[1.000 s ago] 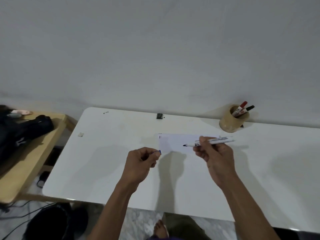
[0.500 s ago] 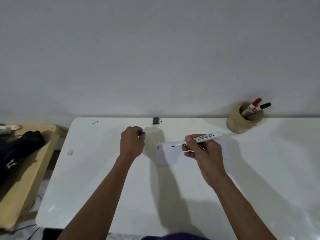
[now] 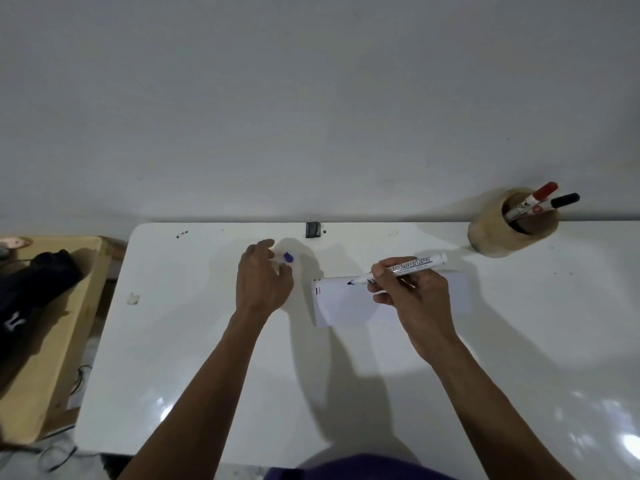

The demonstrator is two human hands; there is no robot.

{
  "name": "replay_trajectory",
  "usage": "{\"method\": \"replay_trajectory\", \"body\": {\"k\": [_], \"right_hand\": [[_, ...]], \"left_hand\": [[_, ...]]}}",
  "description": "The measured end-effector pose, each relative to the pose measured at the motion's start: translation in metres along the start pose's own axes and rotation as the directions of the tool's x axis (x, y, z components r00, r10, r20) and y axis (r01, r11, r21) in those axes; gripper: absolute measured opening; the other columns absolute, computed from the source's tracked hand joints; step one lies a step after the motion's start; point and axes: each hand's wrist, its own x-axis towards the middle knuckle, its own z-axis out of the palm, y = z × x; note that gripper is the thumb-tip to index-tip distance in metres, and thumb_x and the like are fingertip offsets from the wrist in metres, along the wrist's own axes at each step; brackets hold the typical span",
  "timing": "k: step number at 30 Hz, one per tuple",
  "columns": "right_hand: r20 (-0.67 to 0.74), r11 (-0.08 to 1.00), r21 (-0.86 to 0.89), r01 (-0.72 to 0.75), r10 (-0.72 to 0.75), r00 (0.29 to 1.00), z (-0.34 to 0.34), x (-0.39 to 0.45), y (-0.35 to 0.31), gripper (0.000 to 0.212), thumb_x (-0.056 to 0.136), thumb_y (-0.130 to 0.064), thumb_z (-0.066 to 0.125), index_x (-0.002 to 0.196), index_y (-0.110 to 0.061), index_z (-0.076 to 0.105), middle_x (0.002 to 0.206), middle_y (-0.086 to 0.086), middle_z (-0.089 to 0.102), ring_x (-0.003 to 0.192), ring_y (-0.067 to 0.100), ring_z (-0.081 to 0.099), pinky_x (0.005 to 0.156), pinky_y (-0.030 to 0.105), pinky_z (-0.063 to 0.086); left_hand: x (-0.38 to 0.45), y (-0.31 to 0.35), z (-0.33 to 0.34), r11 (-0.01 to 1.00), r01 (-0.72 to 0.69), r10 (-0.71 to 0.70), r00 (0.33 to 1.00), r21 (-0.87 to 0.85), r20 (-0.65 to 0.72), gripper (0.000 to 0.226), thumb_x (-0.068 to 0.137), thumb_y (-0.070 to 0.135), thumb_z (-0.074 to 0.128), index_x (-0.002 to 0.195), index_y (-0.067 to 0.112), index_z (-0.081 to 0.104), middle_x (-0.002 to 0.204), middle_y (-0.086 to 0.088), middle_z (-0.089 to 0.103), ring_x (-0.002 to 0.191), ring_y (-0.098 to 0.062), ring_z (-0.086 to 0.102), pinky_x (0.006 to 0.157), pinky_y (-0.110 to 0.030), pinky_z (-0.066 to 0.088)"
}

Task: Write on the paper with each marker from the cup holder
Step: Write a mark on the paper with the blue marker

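Note:
My right hand (image 3: 412,299) grips an uncapped white marker (image 3: 412,266), its dark tip hovering over the top left corner of the white paper (image 3: 346,306). Small red and dark marks sit at the paper's left edge. My left hand (image 3: 263,282) rests on the white table (image 3: 194,358) left of the paper with fingers spread. The marker's blue cap (image 3: 288,257) lies just off its fingertips. At the back right stands the wooden cup holder (image 3: 498,237), holding a red-capped marker (image 3: 543,192) and a black-capped marker (image 3: 564,200).
A small black object (image 3: 313,229) sits at the table's back edge against the wall. A pale scrap (image 3: 133,298) lies near the left edge. Beside the table, a lower wooden table (image 3: 69,341) carries a black bag (image 3: 34,285).
My left hand carried the blue cap away from the paper toward the back left and spread its fingers around it. My right hand lowered the marker tip to the paper's top left.

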Motion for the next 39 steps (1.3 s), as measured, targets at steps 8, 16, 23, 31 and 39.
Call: {"method": "replay_trajectory", "body": {"k": [8, 16, 23, 31, 39], "right_hand": [[0.074, 0.968, -0.136, 0.213, -0.204, 0.976, 0.009, -0.002, 0.006, 0.02, 0.073, 0.001, 0.088, 0.076, -0.003, 0.069, 0.074, 0.007, 0.076, 0.066, 0.015, 0.069, 0.061, 0.024, 0.054], [0.269, 0.881, -0.321, 0.346, -0.265, 0.926, 0.022, 0.028, 0.022, 0.017, 0.074, -0.007, 0.089, 0.079, -0.005, 0.073, 0.078, 0.003, 0.076, 0.064, 0.013, 0.068, 0.06, 0.024, 0.051], [0.267, 0.869, -0.388, 0.306, -0.212, 0.94, 0.026, 0.047, 0.044, 0.017, 0.073, -0.009, 0.089, 0.075, -0.007, 0.072, 0.073, 0.008, 0.076, 0.06, 0.015, 0.066, 0.056, 0.027, 0.051], [0.264, 0.862, -0.412, 0.295, -0.197, 0.944, 0.024, 0.05, 0.05, 0.017, 0.074, -0.015, 0.09, 0.075, -0.007, 0.074, 0.072, 0.007, 0.076, 0.06, 0.013, 0.065, 0.055, 0.026, 0.05], [0.254, 0.84, -0.433, 0.328, -0.236, 0.938, 0.026, 0.049, 0.056, 0.015, 0.075, -0.015, 0.089, 0.076, -0.008, 0.075, 0.072, 0.003, 0.076, 0.06, 0.007, 0.065, 0.055, 0.02, 0.049]], "left_hand": [[-0.06, -0.02, 0.024, 0.925, -0.38, 0.381, 0.921, 0.018, -0.082, 0.025, 0.095, 0.023, 0.058, 0.119, 0.016, 0.063, 0.116, -0.005, 0.066, 0.109, -0.026, 0.058, 0.089, -0.037, 0.051], [-0.052, -0.027, 0.051, 0.867, -0.45, 0.47, 0.881, 0.215, -0.051, 0.027, 0.097, 0.023, 0.054, 0.123, 0.022, 0.063, 0.125, -0.003, 0.063, 0.116, -0.024, 0.051, 0.092, -0.034, 0.04], [-0.045, -0.032, 0.054, 0.854, -0.444, 0.466, 0.885, 0.272, -0.018, 0.03, 0.1, 0.026, 0.051, 0.128, 0.028, 0.06, 0.129, -0.005, 0.062, 0.12, -0.03, 0.053, 0.098, -0.041, 0.042], [-0.045, -0.043, 0.045, 0.774, -0.486, 0.511, 0.858, 0.406, 0.053, 0.041, 0.102, 0.042, 0.042, 0.143, 0.037, 0.047, 0.144, -0.008, 0.051, 0.128, -0.033, 0.046, 0.104, -0.044, 0.037], [-0.045, -0.044, 0.046, 0.776, -0.458, 0.487, 0.872, 0.434, 0.048, 0.046, 0.101, 0.047, 0.041, 0.144, 0.032, 0.046, 0.146, -0.009, 0.049, 0.128, -0.034, 0.046, 0.104, -0.043, 0.037]]}}
